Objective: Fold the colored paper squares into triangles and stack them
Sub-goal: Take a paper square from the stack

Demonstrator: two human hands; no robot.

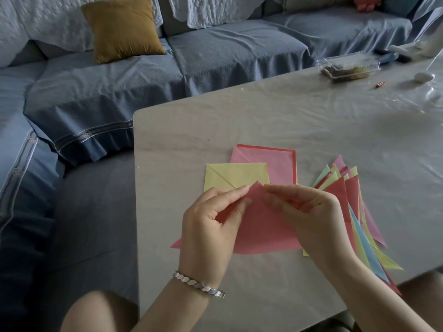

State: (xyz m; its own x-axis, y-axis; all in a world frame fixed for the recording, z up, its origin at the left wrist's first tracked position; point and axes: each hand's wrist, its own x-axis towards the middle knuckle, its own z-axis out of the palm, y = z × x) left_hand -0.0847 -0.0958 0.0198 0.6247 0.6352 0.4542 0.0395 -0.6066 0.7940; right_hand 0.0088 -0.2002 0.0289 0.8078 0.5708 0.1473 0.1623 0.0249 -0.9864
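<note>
A pink-red paper [261, 231], folded into a triangle, lies on the table with its tip pointing away from me. My left hand [211, 226] and my right hand [309, 216] both pinch the two layers at that tip. Just behind it lies a yellow square [230, 176] with a diagonal crease, overlapping a pink square [275, 164] that rests on a red sheet. To the right, a fanned stack of folded triangles [354, 212] in red, pink, yellow, green and blue spreads toward the table's near edge.
The grey table [191, 125] has its left edge near a blue-covered sofa [119, 92] with a mustard cushion [123, 28]. At the far right stand a clear plastic box [347, 67], a white oval object [424, 77] and a small red stick [380, 85].
</note>
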